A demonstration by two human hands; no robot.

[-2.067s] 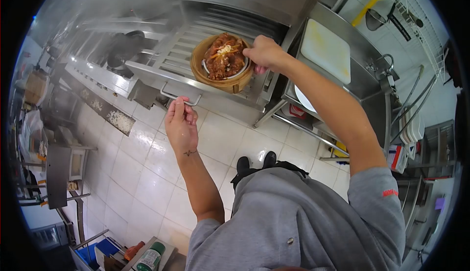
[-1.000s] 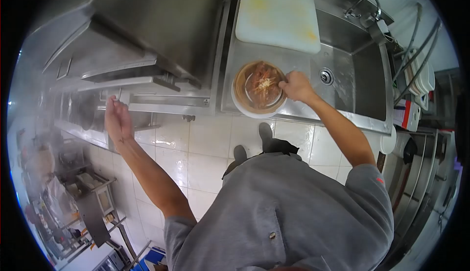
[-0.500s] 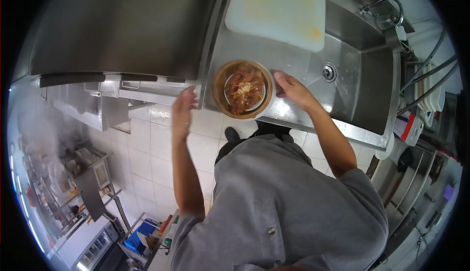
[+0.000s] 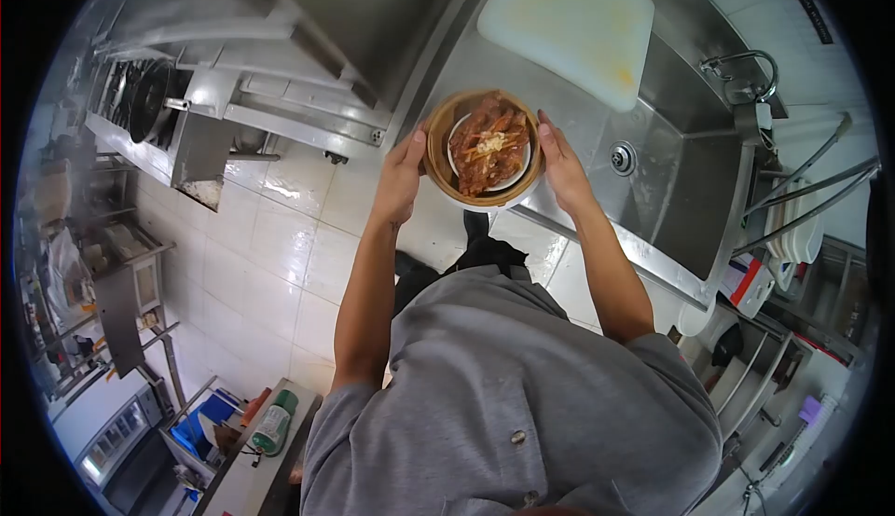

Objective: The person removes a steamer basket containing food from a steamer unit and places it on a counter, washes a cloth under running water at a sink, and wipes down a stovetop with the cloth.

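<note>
A round bamboo steamer (image 4: 437, 164) is held level between my two hands, at the front edge of the steel counter. Inside it sits a small white dish (image 4: 518, 177) with reddish-brown, saucy food (image 4: 482, 154) topped by pale chopped bits. A white rim shows below the steamer's near side. My left hand (image 4: 401, 176) grips the left wall, its fingertips partly hidden. On the right wall, my right hand (image 4: 563, 169) closes with thumb on top and fingers tucked along the side.
Behind the steamer lies a white cutting board (image 4: 569, 27) on the counter. To the right is a steel sink (image 4: 690, 171) with a faucet (image 4: 746, 64). A large steel unit (image 4: 354, 13) stands at upper left, above white floor tiles (image 4: 280, 208). A green container (image 4: 273, 427) sits at lower left.
My left hand has come in from the left onto the steamer, and my right hand now grips its other side. The view has turned and shifted.
</note>
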